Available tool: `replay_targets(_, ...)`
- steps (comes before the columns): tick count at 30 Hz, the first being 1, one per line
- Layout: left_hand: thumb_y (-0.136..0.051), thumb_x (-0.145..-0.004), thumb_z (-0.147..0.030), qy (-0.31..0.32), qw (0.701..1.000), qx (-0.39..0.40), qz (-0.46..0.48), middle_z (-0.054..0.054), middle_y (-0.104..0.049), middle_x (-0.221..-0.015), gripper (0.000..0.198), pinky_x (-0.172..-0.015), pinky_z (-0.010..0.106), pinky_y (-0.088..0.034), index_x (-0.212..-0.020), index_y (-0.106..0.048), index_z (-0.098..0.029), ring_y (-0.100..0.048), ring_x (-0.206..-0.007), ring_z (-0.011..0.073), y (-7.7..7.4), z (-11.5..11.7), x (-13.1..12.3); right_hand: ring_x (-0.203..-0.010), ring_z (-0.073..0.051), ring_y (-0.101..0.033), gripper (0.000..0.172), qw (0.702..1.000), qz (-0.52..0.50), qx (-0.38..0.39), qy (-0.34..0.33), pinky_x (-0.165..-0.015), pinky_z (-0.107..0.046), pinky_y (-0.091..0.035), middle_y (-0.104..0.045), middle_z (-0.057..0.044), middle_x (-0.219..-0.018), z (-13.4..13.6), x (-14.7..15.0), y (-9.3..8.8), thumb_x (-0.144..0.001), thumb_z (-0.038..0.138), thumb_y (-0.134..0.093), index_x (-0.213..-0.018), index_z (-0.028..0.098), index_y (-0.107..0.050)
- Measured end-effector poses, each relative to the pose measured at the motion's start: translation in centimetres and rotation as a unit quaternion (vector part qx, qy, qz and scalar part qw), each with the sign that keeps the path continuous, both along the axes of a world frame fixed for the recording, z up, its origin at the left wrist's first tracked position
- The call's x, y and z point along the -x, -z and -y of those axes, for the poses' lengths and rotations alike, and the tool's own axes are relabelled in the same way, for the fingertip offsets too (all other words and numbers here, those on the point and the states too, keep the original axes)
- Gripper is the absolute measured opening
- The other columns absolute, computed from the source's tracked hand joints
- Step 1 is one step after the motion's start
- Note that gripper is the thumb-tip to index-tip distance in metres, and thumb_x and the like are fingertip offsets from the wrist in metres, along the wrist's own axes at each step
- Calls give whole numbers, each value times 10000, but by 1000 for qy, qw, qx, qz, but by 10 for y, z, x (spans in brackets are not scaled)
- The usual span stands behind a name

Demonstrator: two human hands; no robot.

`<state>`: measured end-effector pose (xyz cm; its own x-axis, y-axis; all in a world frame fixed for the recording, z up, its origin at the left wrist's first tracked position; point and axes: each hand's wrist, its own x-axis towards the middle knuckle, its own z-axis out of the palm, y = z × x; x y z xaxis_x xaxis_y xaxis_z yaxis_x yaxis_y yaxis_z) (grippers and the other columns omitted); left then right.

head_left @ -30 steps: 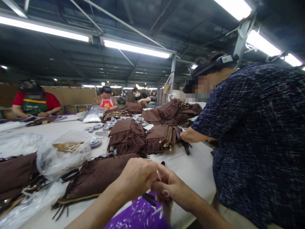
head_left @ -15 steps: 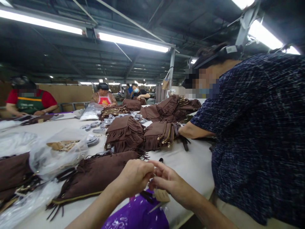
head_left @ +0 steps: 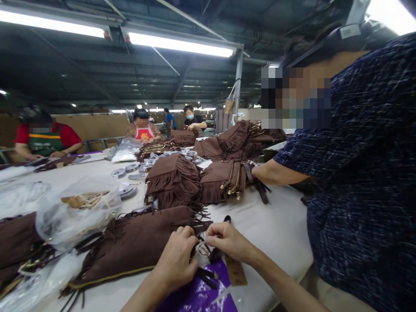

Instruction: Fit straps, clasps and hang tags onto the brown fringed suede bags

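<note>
String [head_left: 201, 246] is looping by a metal ring [head_left: 208, 255] at six o'clock over the desk [head_left: 266, 221]; the right hand's [head_left: 229, 240] fingers are apparently pinching it, the left hand's [head_left: 175, 255] bunching closed alongside, presumably steadying the ring.

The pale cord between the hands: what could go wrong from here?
The pale cord could tangle with the dark straps, which lie just below it.

The brown tag might get creased or twisted, since it lies right under the right hand.

Loose fringe on the nearest brown bag reaches close to the fingertips of the left hand, so a strand could perhaps get caught up with the cord.
</note>
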<state>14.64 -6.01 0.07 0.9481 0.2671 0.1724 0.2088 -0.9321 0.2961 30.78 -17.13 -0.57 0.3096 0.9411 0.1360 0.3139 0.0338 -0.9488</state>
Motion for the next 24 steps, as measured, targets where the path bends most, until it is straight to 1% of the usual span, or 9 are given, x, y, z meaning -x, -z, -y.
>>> replay_targets(3,-504,-694,-94,-41,999,9,1,117,-537,-1050,171,-859,388,-408,-839,-566,-160,-474,-988,269,6,3,-4,-545,-106,-415,155,1000,13,-4,15,-518,-223,-304,-519,49,-563,-8,-2,10,-734,291,-618,-656,160,-642)
replay_targets(5,-485,-679,-76,-45,999,18,12,119,-526,-1059,193,-873,405,-403,-842,-538,-166,-465,-1002,276,8,4,-6,-547,-108,-411,159,999,26,-6,30,-512,-225,-293,-522,45,-573,-10,-4,14,-744,294,-625,-674,154,-652)
replay_targets(7,-467,-679,-61,-42,998,34,34,113,-522,-1058,195,-880,411,-397,-829,-508,-178,-459,-1009,274,10,3,-5,-547,-109,-413,151,999,35,-7,40,-515,-229,-292,-527,43,-578,-8,-4,14,-753,284,-633,-679,157,-662)
replay_targets(10,-457,-676,-44,-29,994,84,70,100,-519,-1082,207,-898,397,-394,-818,-469,-194,-460,-1020,257,12,0,-5,-531,-110,-420,139,993,103,-5,50,-521,-234,-294,-516,49,-555,-3,-1,4,-783,259,-628,-685,174,-680)
replay_targets(13,-459,-659,-29,-13,987,134,92,88,-518,-1101,229,-915,378,-395,-804,-447,-205,-463,-1039,245,12,-3,-5,-521,-110,-429,148,975,211,-28,64,-530,-239,-296,-493,53,-542,-1,3,-12,-811,236,-606,-683,185,-661)
replay_targets(16,-453,-670,-26,-24,979,169,112,86,-521,-1074,219,-903,370,-403,-783,-426,-212,-468,-1032,243,10,-5,-5,-557,-117,-461,149,966,243,-63,64,-557,-242,-316,-510,43,-586,-4,6,-18,-812,196,-569,-665,187,-591)
replay_targets(19,-454,-680,-27,-24,971,200,128,87,-522,-1066,215,-903,362,-408,-779,-416,-213,-475,-1029,239,8,-5,-3,-609,-130,-491,159,975,203,-70,62,-583,-243,-344,-526,32,-634,-8,8,-13,-835,198,-519,-677,196,-530)
replay_targets(22,-466,-676,-29,-15,965,229,130,86,-524,-1076,213,-931,355,-402,-785,-434,-209,-482,-1056,235,8,-6,0,-564,-126,-486,138,995,87,-34,28,-545,-235,-364,-513,46,-609,-12,8,-1,-856,249,-517,-730,198,-541)
replay_targets(24,-473,-660,-29,-13,961,245,127,82,-528,-1072,218,-944,349,-398,-786,-454,-206,-488,-1067,234,7,-8,3,-503,-112,-471,116,1000,0,-5,3,-493,-225,-365,-550,44,-625,-13,8,6,-837,285,-548,-786,188,-586)
